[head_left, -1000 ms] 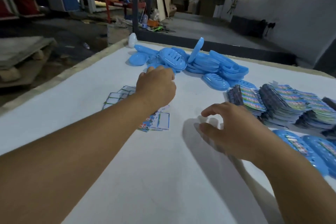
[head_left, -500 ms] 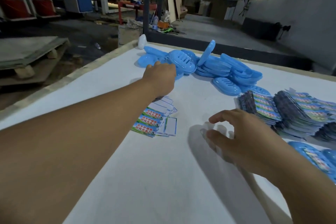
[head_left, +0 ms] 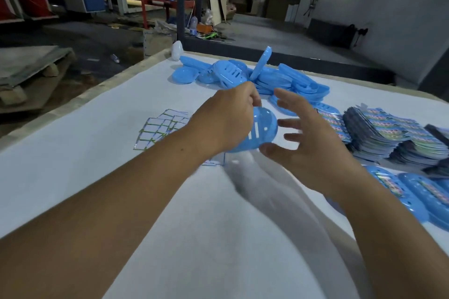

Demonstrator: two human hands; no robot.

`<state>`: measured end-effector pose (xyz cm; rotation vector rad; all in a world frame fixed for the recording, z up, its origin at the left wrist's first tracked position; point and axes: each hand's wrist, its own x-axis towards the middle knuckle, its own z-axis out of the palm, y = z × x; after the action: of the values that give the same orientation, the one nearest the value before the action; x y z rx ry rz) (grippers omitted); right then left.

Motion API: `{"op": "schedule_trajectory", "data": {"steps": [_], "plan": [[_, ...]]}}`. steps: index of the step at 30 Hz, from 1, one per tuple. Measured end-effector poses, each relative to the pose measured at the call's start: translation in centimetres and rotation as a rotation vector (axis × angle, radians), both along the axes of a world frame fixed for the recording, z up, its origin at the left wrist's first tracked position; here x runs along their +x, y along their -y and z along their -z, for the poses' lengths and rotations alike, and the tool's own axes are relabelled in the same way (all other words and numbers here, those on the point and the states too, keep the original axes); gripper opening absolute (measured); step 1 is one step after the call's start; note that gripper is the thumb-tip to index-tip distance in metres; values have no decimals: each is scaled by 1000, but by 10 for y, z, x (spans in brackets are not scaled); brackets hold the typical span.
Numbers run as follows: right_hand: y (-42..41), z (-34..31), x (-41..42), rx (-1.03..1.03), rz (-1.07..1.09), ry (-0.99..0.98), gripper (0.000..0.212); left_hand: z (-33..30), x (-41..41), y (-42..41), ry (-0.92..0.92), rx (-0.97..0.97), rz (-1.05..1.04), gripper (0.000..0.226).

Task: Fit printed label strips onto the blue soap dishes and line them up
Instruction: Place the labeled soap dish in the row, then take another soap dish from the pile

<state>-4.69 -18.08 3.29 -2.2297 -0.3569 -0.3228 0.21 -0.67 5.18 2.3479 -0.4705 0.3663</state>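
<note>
Currently my left hand (head_left: 228, 119) grips one blue soap dish (head_left: 261, 132) above the white table (head_left: 73, 165); right hand (head_left: 313, 143) spread open, thumb touching its lower edge.

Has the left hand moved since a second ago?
Yes. The left hand has pulled back from the pile of blue dishes toward the person, now holding one soap dish.
</note>
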Motion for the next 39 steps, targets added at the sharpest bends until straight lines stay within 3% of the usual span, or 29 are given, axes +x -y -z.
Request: {"op": "schedule_trajectory", "data": {"steps": [2,5,9,13,22,36,39], "plan": [[-4,0,-1,84,-132,-67,92,8,-9,-2,-41,-111,-20,26],[-8,1,-1,40,-199,-105,84,20,-12,-8,-130,-202,-52,24],[-9,3,-2,-114,-156,-156,78,29,-9,-12,-222,-256,-73,23],[-3,4,2,-206,-32,-131,76,33,-8,-12,-147,-250,-48,11],[16,6,5,-384,107,-137,61,37,-13,-27,-148,158,222,56],[15,11,8,-466,76,-207,74,37,-10,-28,-180,363,217,63],[16,13,8,-496,78,-212,79,34,-12,-26,-251,263,145,50]]}}
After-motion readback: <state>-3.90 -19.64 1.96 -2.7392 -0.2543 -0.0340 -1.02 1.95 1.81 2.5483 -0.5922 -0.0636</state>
